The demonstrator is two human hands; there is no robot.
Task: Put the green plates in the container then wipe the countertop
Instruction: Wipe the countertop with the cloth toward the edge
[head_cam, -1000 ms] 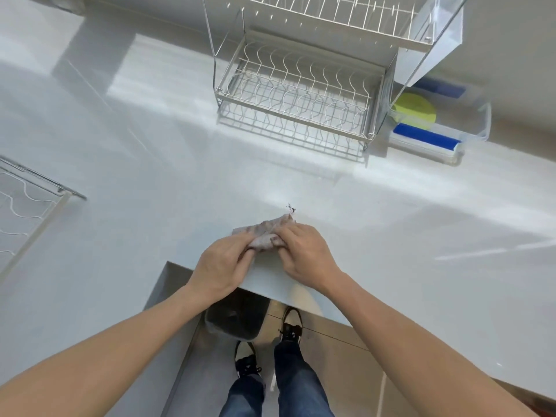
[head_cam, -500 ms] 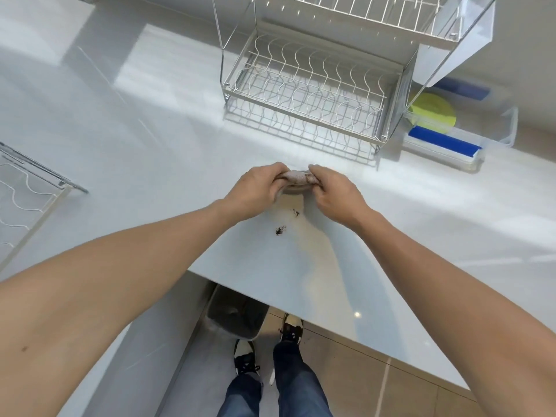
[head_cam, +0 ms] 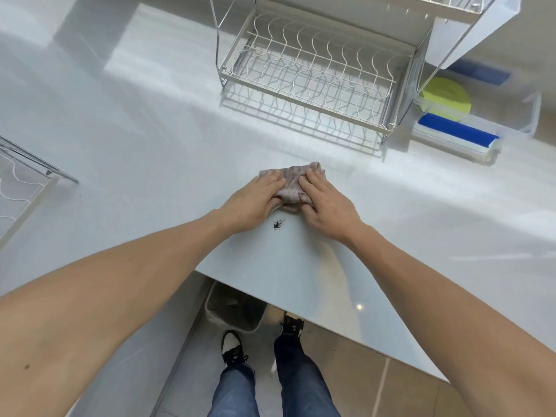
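A greyish cloth [head_cam: 291, 182] lies bunched on the white countertop [head_cam: 144, 139]. My left hand [head_cam: 255, 200] presses its left side and my right hand [head_cam: 325, 203] presses its right side, fingers flat on it. A small dark pile of crumbs [head_cam: 278, 224] sits on the counter just in front of the cloth, between my wrists. The green plates [head_cam: 445, 97] lie in a clear container [head_cam: 493, 152] with blue handles at the far right, partly behind the dish rack.
A wire dish rack [head_cam: 310, 76] stands just beyond the cloth. Another wire rack [head_cam: 21, 182] reaches in from the left edge. A grey bin [head_cam: 231, 308] stands on the floor under the counter's front edge, beside my feet.
Both hands pushed the cloth away from the counter's front edge toward the rack, then flattened on it. Crumbs were left behind, now in one small pile in front of the cloth.
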